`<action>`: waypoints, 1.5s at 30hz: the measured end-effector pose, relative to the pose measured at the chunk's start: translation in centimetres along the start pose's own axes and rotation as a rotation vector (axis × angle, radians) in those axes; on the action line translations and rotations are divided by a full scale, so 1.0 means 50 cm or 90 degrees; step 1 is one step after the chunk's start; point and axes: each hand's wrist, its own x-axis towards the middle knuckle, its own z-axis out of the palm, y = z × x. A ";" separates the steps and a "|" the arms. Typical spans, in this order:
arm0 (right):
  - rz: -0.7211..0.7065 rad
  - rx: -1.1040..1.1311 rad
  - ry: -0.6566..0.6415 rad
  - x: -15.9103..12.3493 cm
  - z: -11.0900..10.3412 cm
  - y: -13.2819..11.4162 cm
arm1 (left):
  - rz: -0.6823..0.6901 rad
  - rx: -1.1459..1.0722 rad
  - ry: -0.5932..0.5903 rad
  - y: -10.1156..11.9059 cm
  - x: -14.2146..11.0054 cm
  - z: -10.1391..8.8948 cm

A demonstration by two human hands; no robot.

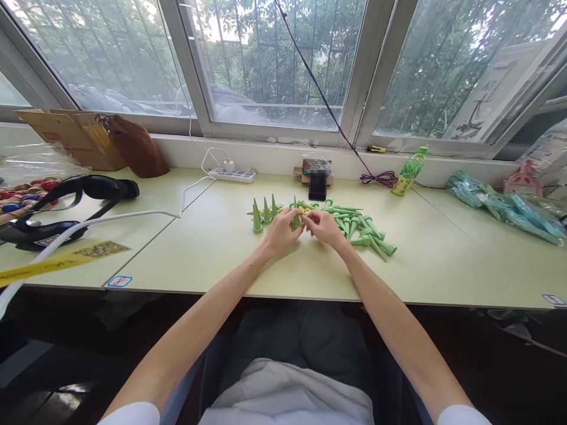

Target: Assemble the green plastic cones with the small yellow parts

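My left hand (283, 232) is closed round a green plastic spike (295, 215), which stands point up between the fingers. Close beside it, my right hand (325, 228) is pinched, its fingertips near the spike's side; whatever is in that pinch is too small to make out. To the left of my hands, several more green cones (257, 217) stand upright on their wide ends. On the right lies a loose pile of green spikes (354, 224), pointing various ways. Small yellow pieces (305, 206) show behind my hands, partly hidden by them.
A phone (317, 185) leans against a small box at the back. Behind the table are a power strip (233, 175), a green bottle (410, 171) and coiled wire (380, 179). At left, a white cable (146, 213) crosses near a black headset (66, 200). Bagged items (509, 203) lie right.
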 end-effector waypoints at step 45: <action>0.010 -0.052 0.024 0.003 0.000 0.005 | -0.007 0.007 -0.007 0.006 0.001 -0.004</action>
